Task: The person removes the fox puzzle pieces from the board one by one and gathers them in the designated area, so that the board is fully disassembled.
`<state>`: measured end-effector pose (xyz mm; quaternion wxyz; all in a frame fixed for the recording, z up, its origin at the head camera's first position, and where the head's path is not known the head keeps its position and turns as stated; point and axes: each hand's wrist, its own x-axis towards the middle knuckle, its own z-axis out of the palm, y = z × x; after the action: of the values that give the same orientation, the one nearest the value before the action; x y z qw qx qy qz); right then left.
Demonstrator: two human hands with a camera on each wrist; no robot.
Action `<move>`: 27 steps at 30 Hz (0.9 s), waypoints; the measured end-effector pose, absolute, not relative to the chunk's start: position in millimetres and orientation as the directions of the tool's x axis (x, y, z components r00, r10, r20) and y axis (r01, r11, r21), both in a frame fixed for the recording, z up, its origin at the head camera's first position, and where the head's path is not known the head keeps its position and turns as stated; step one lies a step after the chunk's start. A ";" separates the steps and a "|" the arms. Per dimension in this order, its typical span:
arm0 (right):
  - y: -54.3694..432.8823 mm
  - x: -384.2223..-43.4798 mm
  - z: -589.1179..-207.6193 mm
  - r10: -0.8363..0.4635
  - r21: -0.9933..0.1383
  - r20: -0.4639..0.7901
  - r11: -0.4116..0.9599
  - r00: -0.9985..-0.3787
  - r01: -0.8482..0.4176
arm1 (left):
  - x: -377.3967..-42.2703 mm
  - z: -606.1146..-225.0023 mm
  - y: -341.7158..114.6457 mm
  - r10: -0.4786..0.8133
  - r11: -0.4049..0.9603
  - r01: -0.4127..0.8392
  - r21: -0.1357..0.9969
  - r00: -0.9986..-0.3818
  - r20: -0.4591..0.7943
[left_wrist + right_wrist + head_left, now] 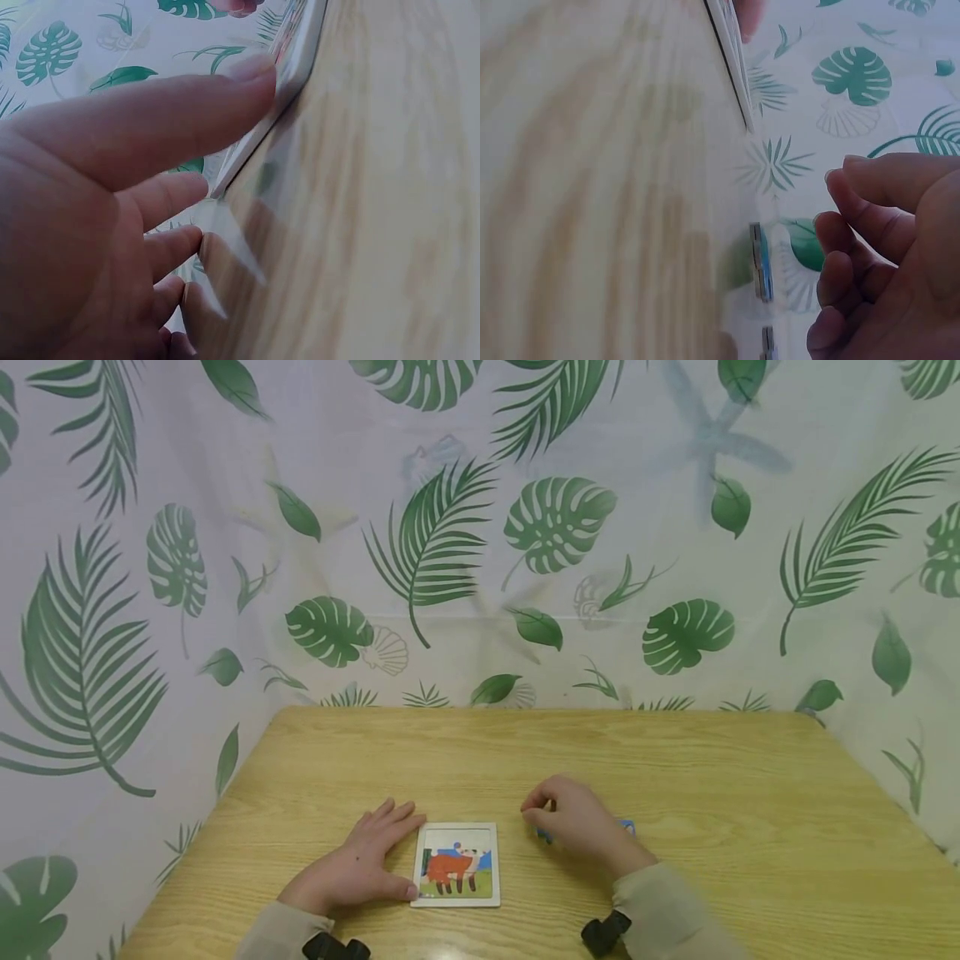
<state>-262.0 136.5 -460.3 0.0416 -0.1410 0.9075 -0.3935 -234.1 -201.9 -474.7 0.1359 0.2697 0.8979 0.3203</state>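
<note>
A small white-framed jigsaw puzzle (458,902) lies on the table, its picture showing a red-and-cream animal on grass with a pale bare strip along the top. My left hand (358,867) rests along its left side, fingers spread, thumb tip at the lower left corner and index fingertip by the upper left one. To the right, my right hand (576,823) hovers over blue puzzle pieces (627,827), partly hiding them. In the right wrist view its thumb and index fingertips come close together with nothing visible between them; two thin pieces (761,262) lie below.
The wooden table (712,777) reaches back to a white wall covering (465,677) printed with green leaves. A black wrist camera (606,933) sits on the right sleeve, another (335,947) on the left.
</note>
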 end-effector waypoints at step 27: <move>98.9 -252.7 -471.2 -0.479 -0.700 -0.026 0.636 -0.877 -0.327 | -227.5 -464.2 -191.8 0.654 0.663 0.492 0.564 -0.747 -0.117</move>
<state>-252.7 98.9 -471.2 0.1049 -0.2243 0.8982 -0.3632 -227.5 -191.8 -464.2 0.1569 0.3191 0.8982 0.2585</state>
